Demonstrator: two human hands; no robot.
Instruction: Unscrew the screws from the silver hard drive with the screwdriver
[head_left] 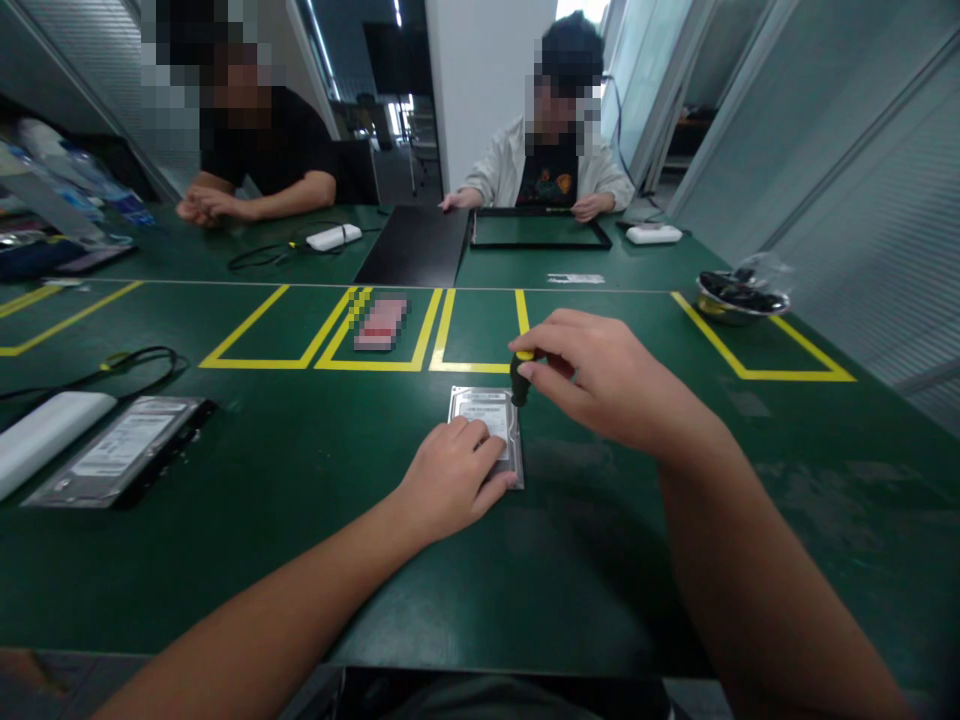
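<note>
A small silver hard drive (486, 402) with a white label lies flat on the green table in front of me. My left hand (454, 475) holds it against the tabletop, fingers across the label and thumb near the lower right corner. Between the thumb and fingers of my right hand (592, 365) is a screwdriver (519, 380) with a dark handle and yellow top. It stands nearly upright over the drive's upper right corner. The tip is too small to make out, so I cannot tell whether it sits in a screw.
Left lie a larger hard drive (124, 450), a white power strip (52, 435) and its black cable. Yellow tape (255, 365) marks rectangles; one holds a blurred pink item (381, 325). A metal bowl (739, 305) stands right. Opposite, two people sit, one touching a black panel (416, 245) and frame (540, 245).
</note>
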